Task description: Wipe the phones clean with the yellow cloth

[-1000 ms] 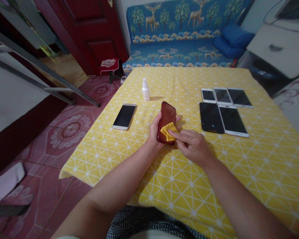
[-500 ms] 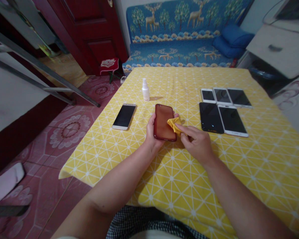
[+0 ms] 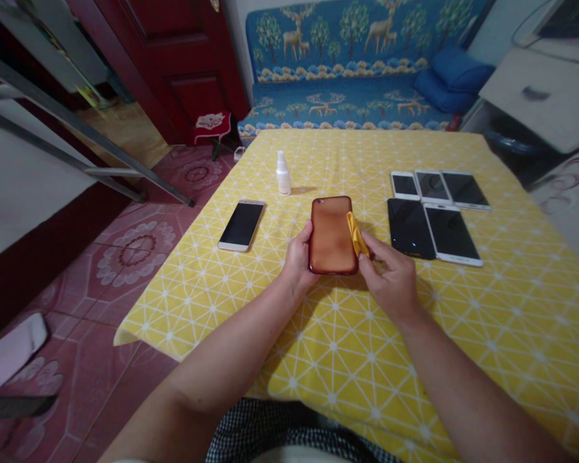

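A phone in a reddish-brown translucent case (image 3: 332,236) is held above the table, its back with the camera hole facing me. My left hand (image 3: 300,256) grips it along the left edge, the fingers partly hidden beneath it. In my right hand (image 3: 390,273) a folded yellow cloth (image 3: 357,236) is pinched, touching the case's right edge. A white spray bottle (image 3: 283,175) stands upright beyond the phone. To the left, a phone with a dark screen and pale frame (image 3: 242,225) lies face up.
On the right of the yellow patterned tablecloth (image 3: 338,360) lie several phones in two rows, among them a black phone (image 3: 410,226) and a white phone (image 3: 452,233). Behind the table is a blue sofa (image 3: 338,96). A grey metal frame (image 3: 91,141) slants at left.
The cased phone has shifted right and turned its back more squarely to me. The cloth has moved from the case's back to its right edge.
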Tool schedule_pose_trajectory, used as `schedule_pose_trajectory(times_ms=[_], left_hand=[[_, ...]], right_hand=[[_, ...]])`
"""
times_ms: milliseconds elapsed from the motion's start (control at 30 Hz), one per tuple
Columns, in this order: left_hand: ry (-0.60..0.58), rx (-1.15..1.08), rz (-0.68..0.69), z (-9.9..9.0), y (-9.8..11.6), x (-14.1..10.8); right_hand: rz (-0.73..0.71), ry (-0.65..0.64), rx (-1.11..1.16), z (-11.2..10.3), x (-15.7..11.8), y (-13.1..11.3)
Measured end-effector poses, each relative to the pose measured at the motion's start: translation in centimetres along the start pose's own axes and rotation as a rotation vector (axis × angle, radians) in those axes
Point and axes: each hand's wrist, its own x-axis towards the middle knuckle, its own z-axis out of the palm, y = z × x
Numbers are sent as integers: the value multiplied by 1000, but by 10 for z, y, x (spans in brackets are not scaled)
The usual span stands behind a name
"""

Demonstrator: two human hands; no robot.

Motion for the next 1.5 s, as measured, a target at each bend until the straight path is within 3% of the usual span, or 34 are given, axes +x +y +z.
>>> schedule_pose_trajectory(times_ms=[167,300,567,700,800,967,1100,1233,1400,1500], left_hand=[[-52,-21,3,-2,-2,4],[-44,6,55,-5,-5,6],[-72,286,326,-13,-12,10],[-82,383,371,-14,-13,11],[-127,417,333,-13,-15,9],[-315,422,151,-12,-18,2],[-375,478,77,-10,-17,-4],[-335,421,-58,-6,-15,-6],[-247,162,-74,-4,-10,-5],[-242,60,-127,-5,-7,-5]], right_hand=[[162,-8,148,4,-4,7],[210,-18,263,6,-5,9],[102,-67,207,5,-7,-1],[44,-113,186,6,-7,-5],[48,-110,191,6,-6,-4],[74,-106,207,6,-4,-5],[79,-148,188,7,-3,-8],[178,-72,193,9,-5,-6],[454,96,314,5,2,-5],[505,178,357,3,7,-6]])
